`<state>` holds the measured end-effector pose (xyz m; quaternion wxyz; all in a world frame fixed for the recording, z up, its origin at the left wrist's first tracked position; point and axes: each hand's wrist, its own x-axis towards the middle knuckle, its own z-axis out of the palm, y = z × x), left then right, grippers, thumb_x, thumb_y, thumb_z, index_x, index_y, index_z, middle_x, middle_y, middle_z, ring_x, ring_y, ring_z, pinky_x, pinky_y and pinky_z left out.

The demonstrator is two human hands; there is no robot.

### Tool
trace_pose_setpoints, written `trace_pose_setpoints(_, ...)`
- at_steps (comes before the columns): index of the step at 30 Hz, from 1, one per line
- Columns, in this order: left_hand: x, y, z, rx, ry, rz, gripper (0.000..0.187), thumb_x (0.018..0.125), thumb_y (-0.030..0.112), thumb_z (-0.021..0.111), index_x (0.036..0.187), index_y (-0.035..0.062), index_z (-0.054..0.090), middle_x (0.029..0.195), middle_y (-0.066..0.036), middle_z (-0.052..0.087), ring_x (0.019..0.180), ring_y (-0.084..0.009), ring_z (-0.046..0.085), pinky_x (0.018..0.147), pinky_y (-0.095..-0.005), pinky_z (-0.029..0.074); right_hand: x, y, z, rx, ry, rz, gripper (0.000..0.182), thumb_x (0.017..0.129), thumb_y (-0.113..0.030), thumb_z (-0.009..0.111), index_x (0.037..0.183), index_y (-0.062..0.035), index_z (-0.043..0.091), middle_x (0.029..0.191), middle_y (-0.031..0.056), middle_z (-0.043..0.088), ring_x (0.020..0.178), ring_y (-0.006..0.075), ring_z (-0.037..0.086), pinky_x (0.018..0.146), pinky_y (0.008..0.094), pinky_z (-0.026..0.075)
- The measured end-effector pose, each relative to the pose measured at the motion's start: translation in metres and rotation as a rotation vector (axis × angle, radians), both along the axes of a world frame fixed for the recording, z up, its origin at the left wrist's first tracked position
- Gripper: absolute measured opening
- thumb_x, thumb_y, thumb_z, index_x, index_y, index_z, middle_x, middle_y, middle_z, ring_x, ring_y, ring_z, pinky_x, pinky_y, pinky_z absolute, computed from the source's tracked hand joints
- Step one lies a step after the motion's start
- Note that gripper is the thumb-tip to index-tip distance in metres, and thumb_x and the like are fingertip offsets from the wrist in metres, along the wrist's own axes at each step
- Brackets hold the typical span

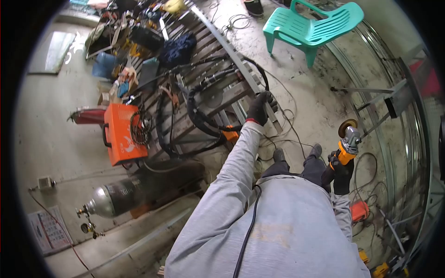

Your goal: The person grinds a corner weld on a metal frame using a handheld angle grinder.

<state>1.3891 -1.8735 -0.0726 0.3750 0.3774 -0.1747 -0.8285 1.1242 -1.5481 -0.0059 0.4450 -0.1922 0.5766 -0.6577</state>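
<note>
My left hand, in a dark glove with a red cuff edge, is closed round the end of a metal bar at the edge of the slatted bench. My right hand, also gloved, grips a yellow and grey angle grinder, whose round disc points up and away from me. Black cables lie in loops on the bench, left of my left hand. An orange tool part shows just below them.
A green plastic chair stands at the top right. On the left are an orange machine and a gas cylinder. Metal frames line the right side. Cords trail over the floor near my feet.
</note>
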Motion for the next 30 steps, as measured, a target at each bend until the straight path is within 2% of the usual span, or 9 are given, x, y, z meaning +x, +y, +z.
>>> trace_pose_setpoints(1, -0.008, 0.005, 0.001, 0.022, -0.133, 0.102, 0.03, 0.092, 0.034, 0.075, 0.107, 0.0098, 0.068, 0.086, -0.003, 0.063, 0.082, -0.0218, 0.064, 0.077, -0.0416, 0.057, 0.003, 0.002, -0.002, 0.002, -0.011, -0.009, 0.039, 0.083, -0.004, 0.078, 0.118, -0.0029, 0.061, 0.099, 0.0041, 0.069, 0.085, 0.0153, 0.068, 0.077, 0.0298, 0.055)
trace_pose_setpoints(2, -0.004, 0.005, -0.038, -0.386, -0.251, 0.235, 0.024, 0.094, 0.029, 0.071, 0.109, 0.0102, 0.068, 0.091, -0.002, 0.065, 0.086, -0.0193, 0.064, 0.085, -0.0374, 0.055, 0.004, 0.007, -0.003, 0.007, -0.016, -0.016, 0.04, 0.083, -0.004, 0.078, 0.119, -0.0029, 0.06, 0.099, 0.0041, 0.069, 0.085, 0.0154, 0.068, 0.077, 0.0299, 0.055)
trace_pose_setpoints(3, -0.004, 0.005, -0.032, -0.237, -0.232, 0.304, 0.022, 0.094, 0.025, 0.069, 0.11, 0.009, 0.069, 0.096, -0.001, 0.067, 0.09, -0.0173, 0.065, 0.09, -0.0344, 0.052, 0.007, 0.009, -0.002, 0.01, -0.008, -0.026, 0.041, 0.083, -0.004, 0.078, 0.119, -0.003, 0.06, 0.1, 0.0041, 0.069, 0.085, 0.0154, 0.068, 0.078, 0.0301, 0.056)
trace_pose_setpoints(6, 0.016, -0.031, -0.066, -0.266, -0.261, 0.143, 0.019, 0.092, 0.016, 0.064, 0.105, 0.0031, 0.068, 0.097, -0.01, 0.066, 0.093, -0.0281, 0.065, 0.084, -0.0465, 0.056, 0.01, 0.008, 0.001, -0.015, 0.058, -0.1, 0.043, 0.083, -0.005, 0.078, 0.122, -0.0031, 0.059, 0.101, 0.0042, 0.068, 0.086, 0.0156, 0.067, 0.078, 0.0304, 0.056)
trace_pose_setpoints(7, 0.002, -0.014, -0.02, -0.014, -0.087, 0.114, 0.017, 0.09, 0.016, 0.065, 0.099, 0.002, 0.067, 0.093, -0.01, 0.064, 0.087, -0.0287, 0.064, 0.079, -0.0449, 0.057, 0.011, 0.003, 0.003, -0.049, 0.069, -0.146, 0.044, 0.083, -0.005, 0.078, 0.123, -0.0032, 0.058, 0.102, 0.0042, 0.068, 0.086, 0.0157, 0.067, 0.078, 0.0305, 0.056)
trace_pose_setpoints(15, 0.012, -0.021, -0.022, -0.147, -0.039, -0.032, 0.015, 0.094, 0.022, 0.062, 0.082, 0.0129, 0.061, 0.074, 0.002, 0.053, 0.065, -0.0157, 0.051, 0.058, -0.0308, 0.041, 0.005, 0.039, 0.019, -0.174, 0.0, -0.466, 0.041, 0.086, -0.01, 0.076, 0.123, -0.0059, 0.057, 0.095, 0.0021, 0.066, 0.083, 0.0138, 0.065, 0.075, 0.0298, 0.054)
trace_pose_setpoints(26, 0.013, 0.033, 0.02, -0.27, -0.602, 0.114, 0.013, 0.091, 0.016, 0.069, 0.088, 0.0037, 0.064, 0.069, -0.006, 0.058, 0.057, -0.0183, 0.059, 0.053, -0.0347, 0.05, -0.022, 0.096, -0.012, -0.142, 0.016, -0.737, 0.038, 0.088, -0.01, 0.072, 0.123, -0.0062, 0.057, 0.1, 0.0064, 0.067, 0.087, 0.0195, 0.069, 0.081, 0.0351, 0.058)
trace_pose_setpoints(28, 0.044, 0.01, -0.021, -0.477, -0.68, -0.017, 0.014, 0.092, 0.018, 0.069, 0.089, 0.005, 0.064, 0.073, -0.004, 0.059, 0.058, -0.0165, 0.059, 0.054, -0.0331, 0.05, -0.037, 0.102, -0.023, -0.158, 0.01, -0.716, 0.038, 0.088, -0.01, 0.071, 0.123, -0.0061, 0.057, 0.1, 0.0071, 0.067, 0.086, 0.0204, 0.069, 0.081, 0.0362, 0.059)
trace_pose_setpoints(30, 0.015, 0.036, 0.045, -0.306, -0.685, -0.038, 0.011, 0.091, 0.015, 0.068, 0.093, 0.0047, 0.066, 0.077, -0.003, 0.06, 0.058, -0.0152, 0.059, 0.054, -0.0313, 0.051, -0.047, 0.104, -0.025, -0.076, 0.016, -0.787, 0.04, 0.089, -0.021, 0.072, 0.122, -0.0071, 0.054, 0.098, 0.0082, 0.069, 0.085, 0.023, 0.071, 0.08, 0.0385, 0.06)
